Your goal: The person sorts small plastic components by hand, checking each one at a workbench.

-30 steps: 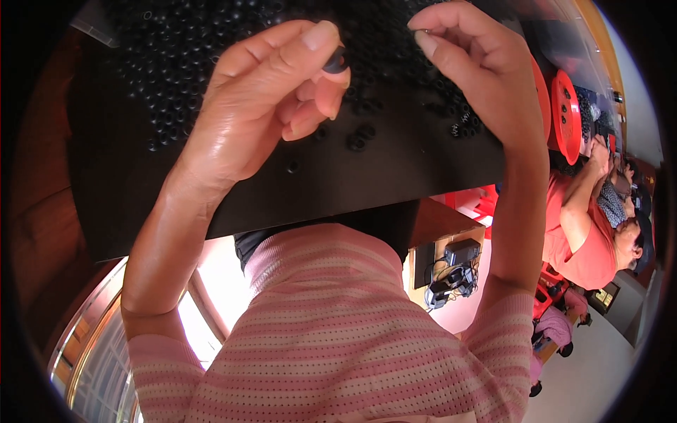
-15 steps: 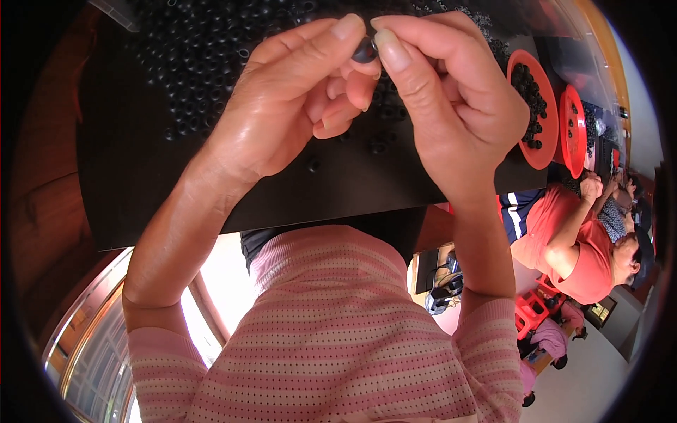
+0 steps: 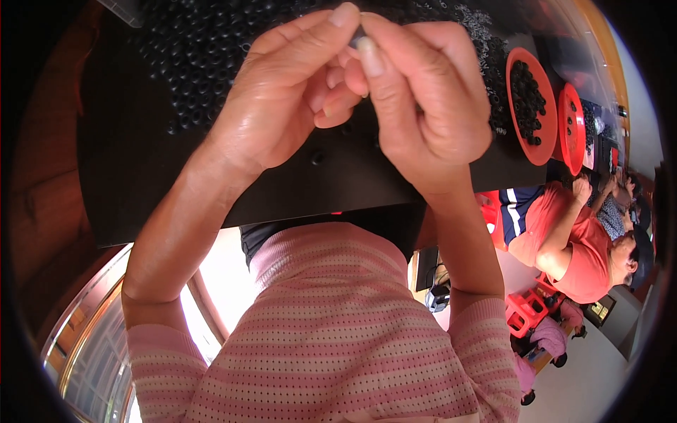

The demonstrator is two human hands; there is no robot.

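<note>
The left hand point(image 3: 282, 99) clamps 1 small black ring point(image 3: 358, 37) between thumb and fingers, over the dark table point(image 3: 331, 189). The right hand's point(image 3: 430, 99) 2 fingertips meet it; blur hides whether they grip. It should be light, stiff, slightly slippery, best pinched by its outer rim, leaving the hole clear

Black table point(image 3: 141, 190): one. Above it: one left hand point(image 3: 278, 99), one right hand point(image 3: 430, 106), one dark part point(image 3: 358, 34), mostly hidden. On it: black rings point(image 3: 190, 70), too many to count. Toward its right end: two red plates point(image 3: 545, 136).
</note>
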